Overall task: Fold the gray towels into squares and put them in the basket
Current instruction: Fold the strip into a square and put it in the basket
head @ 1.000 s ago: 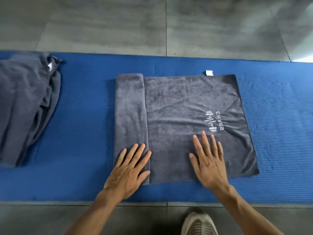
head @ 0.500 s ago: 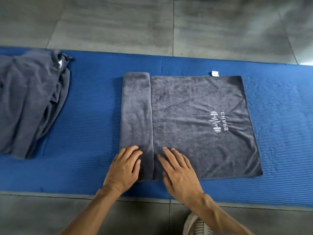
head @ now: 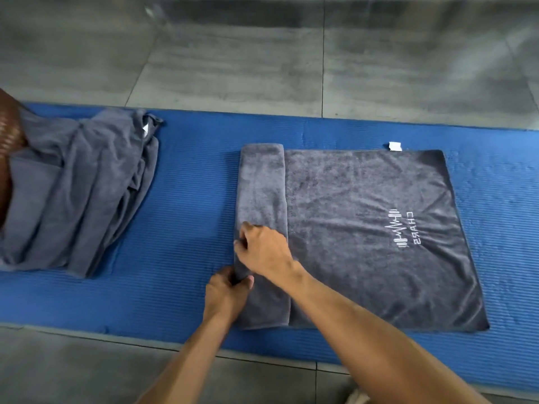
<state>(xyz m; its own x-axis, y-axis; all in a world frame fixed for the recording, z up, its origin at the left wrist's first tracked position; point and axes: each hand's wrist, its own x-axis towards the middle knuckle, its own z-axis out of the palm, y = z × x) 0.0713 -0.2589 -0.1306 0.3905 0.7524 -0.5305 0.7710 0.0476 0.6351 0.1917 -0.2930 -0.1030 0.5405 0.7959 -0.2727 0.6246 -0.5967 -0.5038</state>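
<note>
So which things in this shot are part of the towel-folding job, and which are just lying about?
Part of the job:
- flat gray towel, left strip folded over
- left hand and right hand, both gripping that folded strip
- heap of unfolded gray towels
- brown basket, only its edge visible at far left

Just there:
- blue mat
- gray tiled floor

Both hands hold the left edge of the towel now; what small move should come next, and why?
Probably lift that folded strip and carry it right over the towel: the left hand and right hand both grip its left edge.
</note>
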